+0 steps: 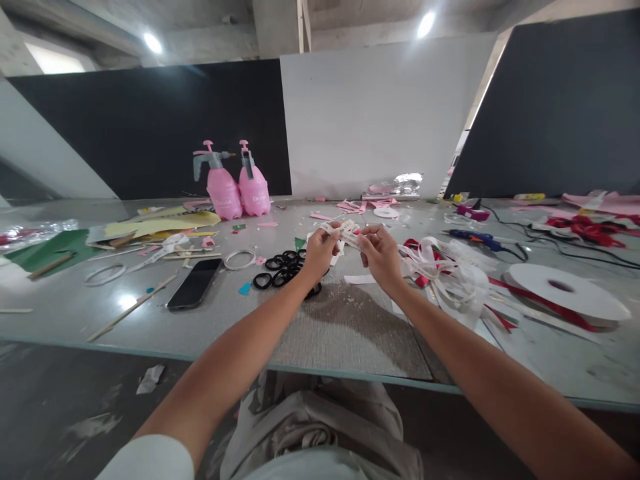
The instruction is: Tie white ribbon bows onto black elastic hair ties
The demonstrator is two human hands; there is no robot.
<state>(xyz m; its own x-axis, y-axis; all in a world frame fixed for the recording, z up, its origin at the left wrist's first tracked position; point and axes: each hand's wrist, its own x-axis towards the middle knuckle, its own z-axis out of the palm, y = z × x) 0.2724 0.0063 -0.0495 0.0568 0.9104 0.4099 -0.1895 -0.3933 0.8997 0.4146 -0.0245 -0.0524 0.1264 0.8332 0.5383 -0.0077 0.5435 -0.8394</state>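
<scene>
Between my two hands a short white printed ribbon [349,236] is stretched over the middle of the table. My left hand [323,252] pinches one end of it, and my right hand [380,253] pinches the other. Just left of and below my left hand lies a pile of black hair ties [281,269], partly covered by my forearm. A tangle of white and red ribbons [445,267] is heaped to the right of my right hand. One white paper-like strip [360,279] lies flat below my hands.
On the left are a black phone [195,285], a wooden stick [133,309] and yellow paper [165,223]. Two pink spray bottles [223,193] stand at the back. At right lie a white ribbon spool [565,287], a blue glue gun [475,239] and its black cord.
</scene>
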